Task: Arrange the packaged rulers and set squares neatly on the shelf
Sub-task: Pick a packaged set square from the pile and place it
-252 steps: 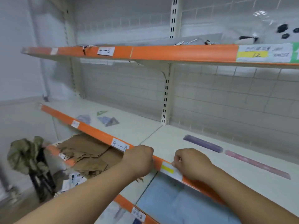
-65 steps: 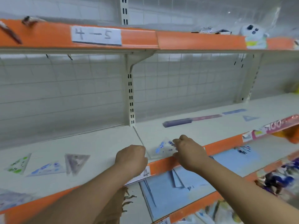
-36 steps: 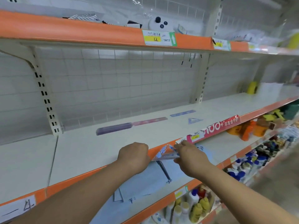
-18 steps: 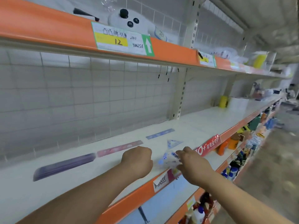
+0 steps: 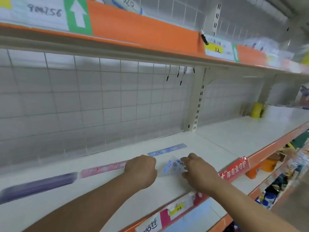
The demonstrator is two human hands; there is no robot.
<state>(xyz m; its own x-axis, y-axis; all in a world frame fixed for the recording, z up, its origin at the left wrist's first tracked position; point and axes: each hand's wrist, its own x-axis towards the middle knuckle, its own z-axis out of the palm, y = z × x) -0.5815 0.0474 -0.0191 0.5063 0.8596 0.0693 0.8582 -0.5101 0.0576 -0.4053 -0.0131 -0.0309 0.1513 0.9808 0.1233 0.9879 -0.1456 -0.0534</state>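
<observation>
Head camera: I look down along the shelf (image 5: 234, 136), with both my bare forearms reaching in from 6 o'clock.
Left hand: my left hand (image 5: 141, 171) is balled into a fist, knuckles up, over the shelf board. I see nothing in it, and a narrow strip of board shows between it and the packet at its 3 o'clock.
Right hand: my right hand (image 5: 199, 174) has its fingers curled and pinches the right edge of the set square packet (image 5: 173, 166).
Set square packet: a clear wrapper with blue print, blurred, low over the shelf between my two hands. I cannot tell whether it touches the board.
Blue ruler: the blue ruler (image 5: 167, 149) lies flat at 12 o'clock from the packet, near the wire grid, running from 8 to 2 o'clock.
Pink ruler: the pink ruler (image 5: 103, 169) lies flat at 9 o'clock from my left hand, its right end hidden behind that fist.
Purple ruler: the purple ruler (image 5: 36, 185) lies flat further out at 8 o'clock, just past the pink ruler's left end and in line with it, blurred.
Wire grid: the wire grid (image 5: 100, 97) backs the shelf, with a slotted post (image 5: 199, 101) at 1 o'clock from my hands.
Upper shelf: the upper shelf (image 5: 142, 30) has an orange front strip with a price tag (image 5: 217, 47) at 1 o'clock.
Red banner: the red banner (image 5: 234, 171) hangs on the shelf's front edge at 3 o'clock from my right hand.
Yellow container: the yellow container (image 5: 256, 110) stands far along the shelf at 2 o'clock, against the back.
</observation>
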